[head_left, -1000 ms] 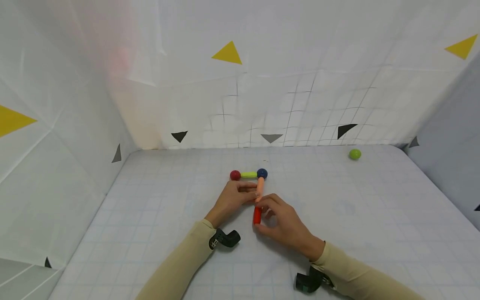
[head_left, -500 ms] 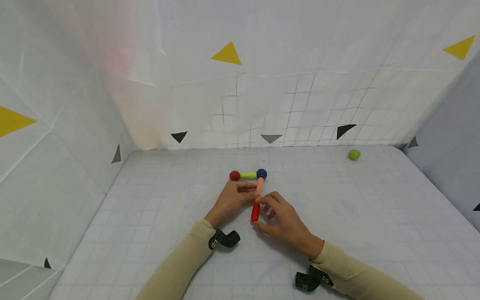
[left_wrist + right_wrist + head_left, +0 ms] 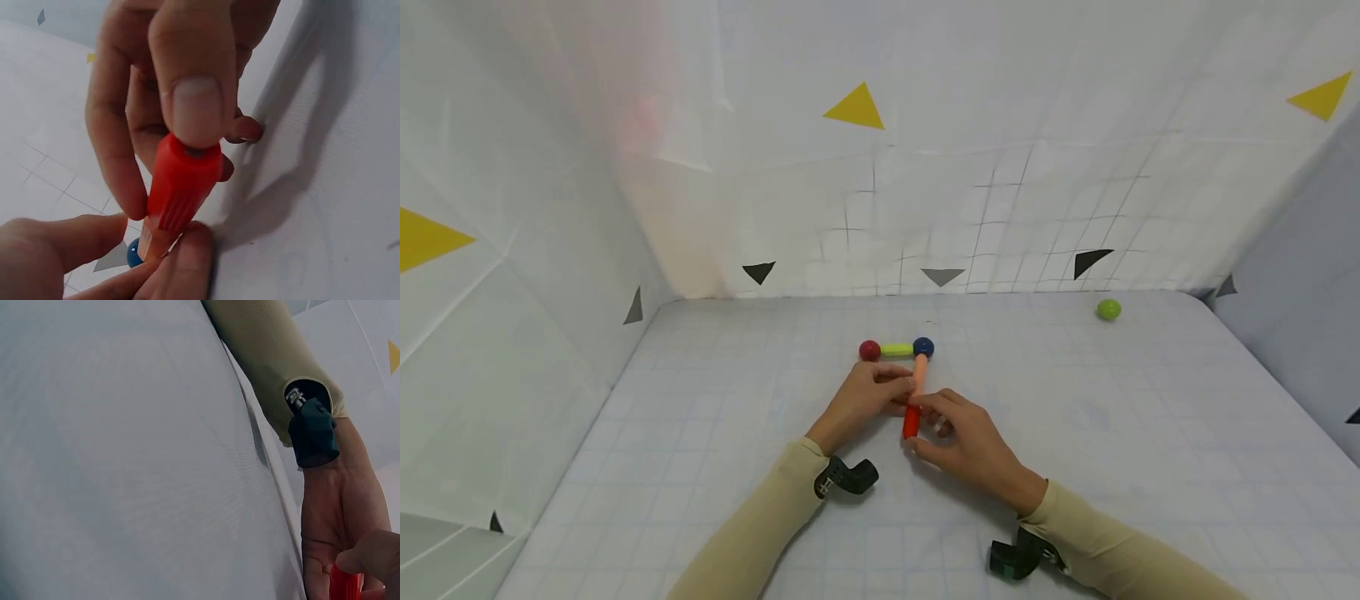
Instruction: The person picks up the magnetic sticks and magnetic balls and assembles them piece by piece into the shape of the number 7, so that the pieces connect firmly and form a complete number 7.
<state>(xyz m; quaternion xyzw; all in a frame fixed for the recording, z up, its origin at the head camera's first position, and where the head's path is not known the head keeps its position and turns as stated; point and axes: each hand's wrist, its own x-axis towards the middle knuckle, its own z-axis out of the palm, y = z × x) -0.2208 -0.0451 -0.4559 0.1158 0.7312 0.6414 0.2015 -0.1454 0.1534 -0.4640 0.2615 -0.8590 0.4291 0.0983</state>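
My left hand (image 3: 861,396) pinches a peach-orange magnetic rod (image 3: 920,371) that points away from me. Its far end meets a dark blue ball (image 3: 923,347). In line with the peach rod, at its near end, sits a red magnetic rod (image 3: 912,423). My right hand (image 3: 973,442) holds this red rod lengthwise, thumb on its near end and a fingertip near the joint. The left wrist view shows the thumb pressing the end of the red rod (image 3: 181,181), with left fingers around the peach rod (image 3: 153,240) beyond it.
A yellow-green rod (image 3: 897,350) joins the blue ball to a dark red ball (image 3: 869,351) on the left. One lime green ball (image 3: 1108,309) lies alone at the back right of the gridded white table (image 3: 1112,467). White sheeting (image 3: 760,108) surrounds the table's back and sides.
The red rod has shifted slightly away from me and to the left, closing up to the peach rod, with my right thumb following. The left hand and the balls have hardly moved.
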